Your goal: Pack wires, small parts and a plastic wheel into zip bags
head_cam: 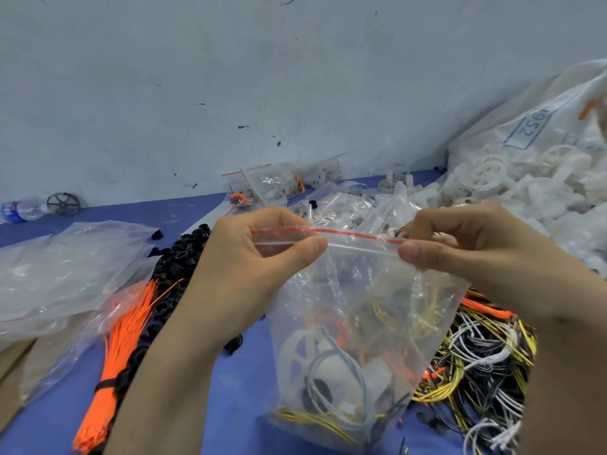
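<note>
Both hands, left hand (262,254); right hand (460,244), pinch zip bag (354,290) seal.

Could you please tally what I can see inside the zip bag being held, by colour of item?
In the zip bag, held by left hand and right hand:
White plastic wheel: 1
Yellow wire bundle: 1
Orange wire bundle: 1
Total: 3

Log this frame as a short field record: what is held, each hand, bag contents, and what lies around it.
held item: clear zip bag with red strip, upright above the blue table
left hand: pinches the bag's top edge
right hand: pinches the top edge at the other end
contents: white plastic wheel, yellow, orange and grey wires
left of bag: orange wire bundle, black small parts
right of bag: loose mixed wire pile
</note>
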{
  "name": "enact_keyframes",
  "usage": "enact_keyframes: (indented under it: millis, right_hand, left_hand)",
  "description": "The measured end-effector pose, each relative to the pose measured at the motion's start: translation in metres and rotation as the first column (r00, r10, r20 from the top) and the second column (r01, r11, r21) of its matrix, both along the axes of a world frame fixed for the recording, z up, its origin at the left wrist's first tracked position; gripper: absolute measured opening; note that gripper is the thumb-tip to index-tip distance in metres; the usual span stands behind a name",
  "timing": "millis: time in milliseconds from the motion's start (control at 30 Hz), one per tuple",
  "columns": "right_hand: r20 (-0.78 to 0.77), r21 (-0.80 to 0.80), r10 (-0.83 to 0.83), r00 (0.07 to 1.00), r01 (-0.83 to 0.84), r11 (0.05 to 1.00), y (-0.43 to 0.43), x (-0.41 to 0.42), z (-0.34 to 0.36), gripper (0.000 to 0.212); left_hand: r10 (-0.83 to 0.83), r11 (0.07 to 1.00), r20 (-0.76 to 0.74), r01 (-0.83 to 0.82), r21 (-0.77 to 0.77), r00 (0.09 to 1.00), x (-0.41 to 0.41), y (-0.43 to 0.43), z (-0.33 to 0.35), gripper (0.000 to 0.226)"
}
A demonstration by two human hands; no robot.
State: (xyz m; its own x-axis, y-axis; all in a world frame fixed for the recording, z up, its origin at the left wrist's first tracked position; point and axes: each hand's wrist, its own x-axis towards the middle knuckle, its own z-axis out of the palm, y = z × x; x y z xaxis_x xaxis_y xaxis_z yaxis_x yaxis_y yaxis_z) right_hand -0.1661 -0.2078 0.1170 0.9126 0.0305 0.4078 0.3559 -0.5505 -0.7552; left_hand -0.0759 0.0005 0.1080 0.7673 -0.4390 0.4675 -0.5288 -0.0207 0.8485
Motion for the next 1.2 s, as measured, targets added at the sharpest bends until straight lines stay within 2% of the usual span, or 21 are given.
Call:
enact_keyframes:
  millis: [100,167,267,433,533,667,800,900,967,1033,1100,1133,1200]
  right_hand:
    - [0.007,0.004,-0.021,1.000,0.021,1.000,0.000,-0.001,0.000,0.029]
    - [0.005,0.019,-0.073,0.997,0.073,0.997,-0.003,0.000,-0.003,0.043]
    - [-0.016,0.013,-0.069,0.997,0.070,0.997,-0.006,0.001,-0.006,0.055]
    - [0.025,-0.007,-0.060,0.998,0.060,0.998,-0.002,0.005,-0.005,0.052]
    - [0.025,0.022,-0.102,0.994,0.102,0.995,0.000,0.005,-0.005,0.050]
    - [0.045,0.046,-0.081,0.996,0.079,0.996,0.004,0.005,-0.002,0.048]
    - [0.092,0.068,-0.113,0.989,0.107,0.992,0.008,0.008,-0.001,0.050]
    - [0.057,0.060,-0.117,0.991,0.114,0.992,0.008,0.010,-0.003,0.052]
    - [0.008,-0.010,-0.118,0.993,0.118,0.993,0.008,0.010,-0.003,0.045]
    - [-0.001,-0.041,-0.137,0.991,0.137,0.990,0.011,0.010,-0.001,0.027]
    - [0.017,-0.040,-0.127,0.992,0.127,0.991,0.014,0.010,0.001,0.013]
    - [0.027,-0.059,-0.122,0.992,0.123,0.991,0.015,0.010,0.002,0.011]
    - [0.055,-0.108,-0.129,0.990,0.134,0.985,0.017,0.010,0.003,0.010]
  left_hand:
    - [0.012,1.000,0.008,-0.012,-0.007,1.000,0.000,-0.001,-0.001,0.015]
    - [0.032,0.999,0.013,-0.032,-0.010,0.999,0.003,0.001,-0.002,0.006]
    - [0.075,0.997,0.034,-0.075,-0.017,0.997,0.007,0.003,-0.004,0.010]
    - [0.112,0.994,0.047,-0.113,0.001,0.993,0.011,0.004,-0.007,0.013]
    - [0.178,0.984,0.061,-0.179,0.023,0.982,0.018,0.006,-0.010,0.010]
    - [0.214,0.976,0.061,-0.216,0.035,0.975,0.024,0.010,-0.013,0.007]
    - [0.294,0.938,0.208,-0.323,0.125,0.933,0.024,0.010,-0.014,0.013]
    - [0.303,0.921,0.307,-0.360,0.151,0.902,0.020,0.009,-0.013,0.019]
    - [0.253,0.943,0.319,-0.307,0.129,0.913,0.017,0.008,-0.010,0.023]
    - [0.186,0.965,0.318,-0.233,0.117,0.930,0.013,0.008,-0.007,0.023]
    - [0.128,0.970,0.350,-0.190,0.149,0.928,0.007,0.007,-0.004,0.013]
    - [0.116,0.962,0.390,-0.201,0.185,0.913,0.005,0.006,-0.003,0.009]
    - [0.128,0.915,0.519,-0.302,0.266,0.845,-0.001,0.001,-0.002,0.018]
